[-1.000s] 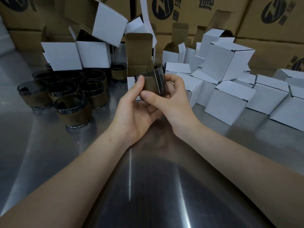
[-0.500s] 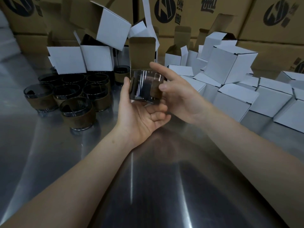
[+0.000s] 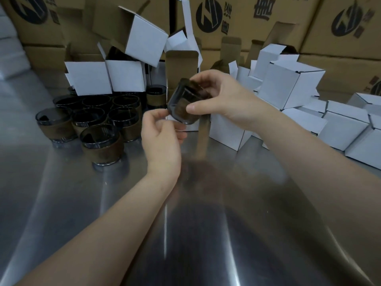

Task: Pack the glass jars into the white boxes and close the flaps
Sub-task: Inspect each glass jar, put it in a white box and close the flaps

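Head view suggests we are midway: closed boxes piled, loose jars waiting, left hand and right hand gripping one jar.

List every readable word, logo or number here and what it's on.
Brown cartons: round black logo plus large black Chinese characters, cropped and too blurred to quote.
White boxes: no print visible.
Glass jars: brown bands, no legible text.
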Demonstrator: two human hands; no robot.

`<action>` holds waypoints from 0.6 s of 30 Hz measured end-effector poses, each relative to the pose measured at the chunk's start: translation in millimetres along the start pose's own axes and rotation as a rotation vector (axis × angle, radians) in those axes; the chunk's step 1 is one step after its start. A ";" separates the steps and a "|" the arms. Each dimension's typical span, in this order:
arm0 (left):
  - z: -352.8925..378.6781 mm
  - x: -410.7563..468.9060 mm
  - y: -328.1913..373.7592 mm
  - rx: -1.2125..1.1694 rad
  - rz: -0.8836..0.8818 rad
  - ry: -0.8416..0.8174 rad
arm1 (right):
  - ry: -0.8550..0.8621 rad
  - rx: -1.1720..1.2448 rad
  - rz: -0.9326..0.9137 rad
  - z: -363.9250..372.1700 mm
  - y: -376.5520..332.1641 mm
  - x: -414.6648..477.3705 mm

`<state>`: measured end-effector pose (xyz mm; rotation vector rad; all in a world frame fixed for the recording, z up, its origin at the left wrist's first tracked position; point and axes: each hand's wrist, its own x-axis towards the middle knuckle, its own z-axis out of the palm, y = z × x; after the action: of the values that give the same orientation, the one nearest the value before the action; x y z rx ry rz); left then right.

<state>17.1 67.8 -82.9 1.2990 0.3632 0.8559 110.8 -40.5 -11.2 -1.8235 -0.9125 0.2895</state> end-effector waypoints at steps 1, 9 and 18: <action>-0.1 0.3 -0.1 0.014 0.030 0.044 | -0.039 -0.058 0.014 1.4 -1.7 2.9; -2.1 2.3 1.0 0.120 0.080 0.159 | -0.091 -0.468 0.047 24.2 -6.9 10.7; -5.1 0.4 -2.1 0.264 0.186 -0.060 | -0.176 -0.444 0.061 8.7 -14.3 -3.9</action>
<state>14.7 71.6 -86.1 1.6192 0.3182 0.9448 96.8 -34.6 -3.4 -2.2631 -1.1102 0.3067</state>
